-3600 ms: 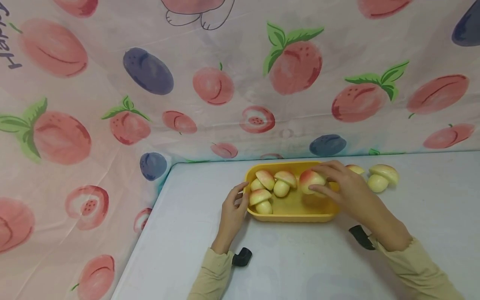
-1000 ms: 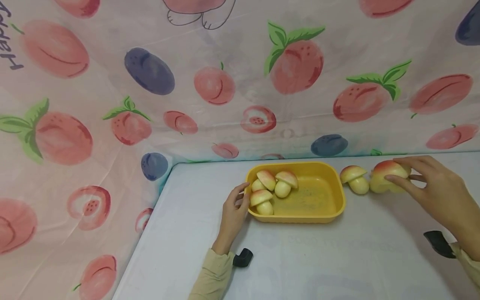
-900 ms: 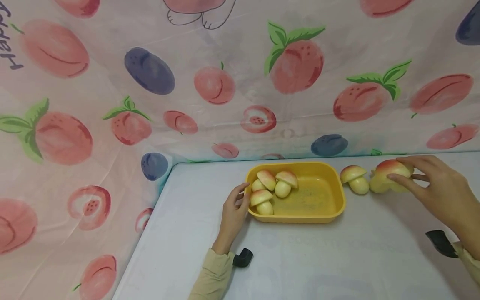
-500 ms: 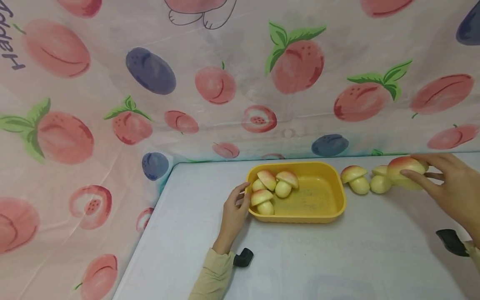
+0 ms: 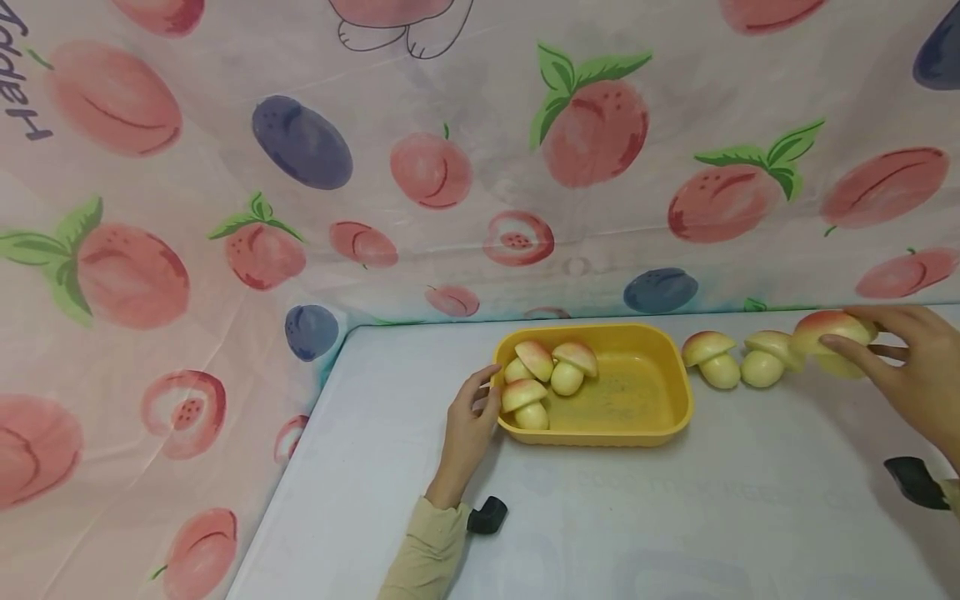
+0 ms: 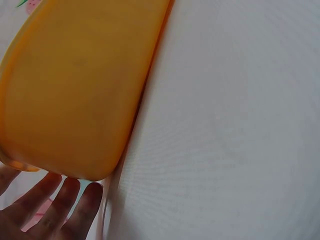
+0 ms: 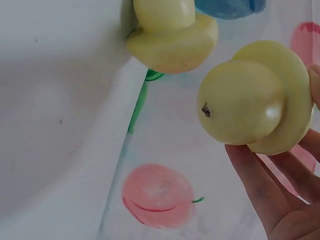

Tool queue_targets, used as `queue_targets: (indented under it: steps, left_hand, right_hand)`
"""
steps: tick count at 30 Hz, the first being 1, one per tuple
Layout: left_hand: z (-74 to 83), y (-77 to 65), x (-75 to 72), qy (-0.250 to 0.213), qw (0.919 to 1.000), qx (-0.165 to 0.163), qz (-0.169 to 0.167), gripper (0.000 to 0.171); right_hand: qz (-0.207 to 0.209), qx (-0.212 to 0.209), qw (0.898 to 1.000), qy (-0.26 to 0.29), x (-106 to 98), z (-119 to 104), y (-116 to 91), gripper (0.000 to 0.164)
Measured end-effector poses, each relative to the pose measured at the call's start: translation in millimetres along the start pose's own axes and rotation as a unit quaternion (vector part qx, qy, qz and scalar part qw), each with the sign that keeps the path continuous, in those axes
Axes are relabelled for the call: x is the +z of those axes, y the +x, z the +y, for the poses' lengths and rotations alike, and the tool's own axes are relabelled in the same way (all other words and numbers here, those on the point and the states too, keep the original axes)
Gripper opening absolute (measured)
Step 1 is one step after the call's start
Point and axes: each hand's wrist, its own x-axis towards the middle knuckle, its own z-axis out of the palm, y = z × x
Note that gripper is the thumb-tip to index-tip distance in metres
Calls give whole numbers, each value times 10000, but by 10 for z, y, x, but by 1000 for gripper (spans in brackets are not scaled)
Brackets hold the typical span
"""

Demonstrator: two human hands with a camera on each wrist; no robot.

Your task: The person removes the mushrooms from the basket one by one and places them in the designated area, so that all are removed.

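Note:
My right hand (image 5: 911, 358) holds a toy mushroom (image 5: 825, 335) with a yellow stem and red-tinged cap, at the right of the table. In the right wrist view the stem of this mushroom (image 7: 242, 102) faces the camera, with fingers (image 7: 252, 182) along the cap. My left hand (image 5: 468, 425) touches the left end of a yellow plastic tray (image 5: 637, 437), its fingers extended; the left wrist view shows fingertips at the tray's edge. Inside the tray, toward the left, lie three similar mushrooms (image 5: 567, 382). Two others, a mushroom (image 5: 712, 358) and its neighbour (image 5: 761, 367), lie right of the tray.
A white table (image 5: 360, 467) runs back to a hanging cloth (image 5: 465, 100) printed with peaches and blue fruit. The two loose mushrooms sit near the table's back edge. Black wrist mounts (image 5: 487, 515) stick out beside the sleeves.
Earlier my right hand held a mushroom over the tray; it has since moved right, past the two loose mushrooms, still holding one. My left hand stays at the tray's left end.

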Motion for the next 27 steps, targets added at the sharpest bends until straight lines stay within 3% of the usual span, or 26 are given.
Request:
queue_targets:
  steps: [20,27]
  left_hand:
    - [16,-11,6,-58,10000,12,-34,33]
    - [28,-8,4,-49,10000,-7,-32,33]
  right_hand:
    - [-40,369,9992,-116,42,252,17,47]
    - [-225,523,9981,-229,68,337,7,49]
